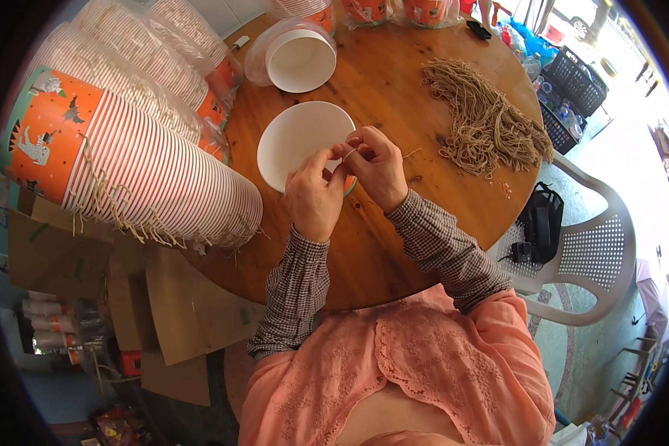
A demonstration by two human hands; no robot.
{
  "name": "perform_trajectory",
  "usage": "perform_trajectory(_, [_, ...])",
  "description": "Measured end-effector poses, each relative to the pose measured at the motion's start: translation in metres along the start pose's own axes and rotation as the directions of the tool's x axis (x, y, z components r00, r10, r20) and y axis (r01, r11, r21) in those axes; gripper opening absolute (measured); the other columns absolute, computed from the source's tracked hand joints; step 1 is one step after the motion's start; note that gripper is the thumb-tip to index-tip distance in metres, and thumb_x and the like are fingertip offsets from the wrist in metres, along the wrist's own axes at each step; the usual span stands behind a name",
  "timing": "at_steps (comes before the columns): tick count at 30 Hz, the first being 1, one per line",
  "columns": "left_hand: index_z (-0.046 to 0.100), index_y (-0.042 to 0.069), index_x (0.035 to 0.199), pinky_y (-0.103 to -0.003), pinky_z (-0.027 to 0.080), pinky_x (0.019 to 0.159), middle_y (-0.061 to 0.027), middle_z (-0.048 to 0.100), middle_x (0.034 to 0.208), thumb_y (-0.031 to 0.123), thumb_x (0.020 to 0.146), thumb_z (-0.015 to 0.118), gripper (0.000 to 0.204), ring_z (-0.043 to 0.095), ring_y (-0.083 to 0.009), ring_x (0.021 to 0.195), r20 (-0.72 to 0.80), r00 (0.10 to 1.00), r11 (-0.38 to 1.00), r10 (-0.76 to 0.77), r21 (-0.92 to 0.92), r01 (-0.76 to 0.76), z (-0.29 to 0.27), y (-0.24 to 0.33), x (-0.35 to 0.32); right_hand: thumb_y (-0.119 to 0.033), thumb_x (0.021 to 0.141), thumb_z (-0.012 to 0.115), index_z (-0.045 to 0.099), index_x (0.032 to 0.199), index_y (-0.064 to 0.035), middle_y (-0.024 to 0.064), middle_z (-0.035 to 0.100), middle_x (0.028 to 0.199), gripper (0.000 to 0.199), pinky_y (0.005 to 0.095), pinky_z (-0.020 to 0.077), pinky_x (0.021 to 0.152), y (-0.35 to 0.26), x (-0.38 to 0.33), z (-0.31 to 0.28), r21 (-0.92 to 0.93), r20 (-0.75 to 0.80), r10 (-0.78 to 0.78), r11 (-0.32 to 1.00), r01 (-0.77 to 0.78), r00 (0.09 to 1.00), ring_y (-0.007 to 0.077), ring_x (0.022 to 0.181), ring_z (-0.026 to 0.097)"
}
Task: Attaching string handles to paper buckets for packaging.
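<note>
My left hand (314, 195) and my right hand (381, 165) meet over the right rim of a white-lined paper bucket (293, 141). Both sets of fingertips are pinched together around a thin piece of twine, mostly hidden by the fingers. A loose tan twine end (412, 153) sticks out beside my right hand. A bit of the bucket's orange and green outside shows under my hands. To the right lies a heap of tan twine pieces (490, 119). At left, a long nested stack of orange paper buckets (156, 160) rests on its side, with twine loops hanging from their rims.
More plastic-wrapped bucket stacks (137, 56) lie behind at left. Another white bucket (302, 61) sits in plastic beyond the near one. Open cardboard boxes (189, 297) stand below the round wooden table (394, 253). A plastic chair (595, 245) holding a black bag (544, 223) is at right.
</note>
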State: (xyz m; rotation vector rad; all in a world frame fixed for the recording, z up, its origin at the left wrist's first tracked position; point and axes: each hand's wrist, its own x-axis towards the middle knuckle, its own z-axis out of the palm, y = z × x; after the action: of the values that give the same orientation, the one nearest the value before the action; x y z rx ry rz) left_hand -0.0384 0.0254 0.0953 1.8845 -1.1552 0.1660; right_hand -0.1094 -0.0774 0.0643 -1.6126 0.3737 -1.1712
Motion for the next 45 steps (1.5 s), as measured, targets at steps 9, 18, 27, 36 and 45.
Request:
perform_trajectory(9, [0.063, 0.007, 0.082, -0.032, 0.042, 0.078, 0.0002, 0.068, 0.076, 0.017, 0.082, 0.072, 0.013, 0.061, -0.0169, 0.062, -0.010, 0.987, 0.986, 0.158, 0.049, -0.157, 0.000, 0.001, 0.003, -0.019, 0.090, 0.067, 0.062, 0.085, 0.0007, 0.0024, 0.060, 0.066, 0.021, 0.0249, 0.0472, 0.055, -0.008, 0.007, -0.007, 0.162, 0.102, 0.275, 0.943, -0.289, 0.956, 0.0067, 0.060, 0.054])
perform_trajectory(18, [0.066, 0.000, 0.088, -0.031, 0.050, 0.072, -0.0106, 0.071, 0.082, 0.011, 0.085, 0.068, 0.011, 0.065, -0.0201, 0.066, 0.183, 0.983, 0.950, -0.026, -0.302, 0.081, -0.006, 0.004, 0.012, -0.018, 0.089, 0.066, 0.062, 0.084, 0.0032, 0.0059, 0.064, 0.069, 0.022, 0.0245, 0.0499, 0.054, -0.014, 0.008, -0.010, 0.132, 0.129, 0.257, 0.953, -0.274, 0.958, 0.0087, 0.062, 0.061])
perform_trajectory(27, [0.069, -0.003, 0.097, -0.022, 0.049, 0.068, -0.0034, 0.069, 0.081, 0.009, 0.090, 0.063, 0.015, 0.062, -0.0071, 0.074, 0.414, 0.907, 0.905, -0.071, -0.357, 0.234, -0.020, -0.004, 0.018, -0.007, 0.086, 0.065, 0.064, 0.100, 0.0034, 0.0059, 0.066, 0.087, 0.018, 0.0248, 0.0537, 0.073, -0.025, 0.061, -0.072, 0.050, 0.512, 0.211, 0.960, -0.274, 0.832, 0.0100, 0.081, 0.064])
perform_trajectory(36, [0.063, -0.004, 0.107, -0.021, 0.053, 0.078, -0.0048, 0.066, 0.096, 0.008, 0.096, 0.057, 0.017, 0.062, -0.0089, 0.085, 0.612, 0.777, 0.590, -0.145, -0.578, 0.564, -0.015, -0.010, 0.016, -0.016, 0.084, 0.074, 0.067, 0.100, -0.0008, 0.0054, 0.064, 0.094, 0.023, 0.0281, 0.0517, 0.075, -0.010, -0.002, -0.077, 0.016, 0.242, -0.161, 0.987, 0.162, 0.957, 0.0125, 0.091, 0.060])
perform_trajectory(45, [0.063, -0.004, 0.104, -0.020, 0.053, 0.076, -0.0032, 0.065, 0.093, 0.009, 0.096, 0.058, 0.016, 0.061, -0.0072, 0.084, 0.614, 0.773, 0.643, -0.160, -0.529, 0.554, -0.019, 0.000, 0.021, -0.010, 0.079, 0.076, 0.068, 0.100, -0.0046, 0.0080, 0.066, 0.096, 0.024, 0.0343, 0.0494, 0.084, -0.013, -0.015, -0.068, -0.020, 0.208, -0.157, 0.986, 0.165, 0.965, 0.0214, 0.092, 0.061])
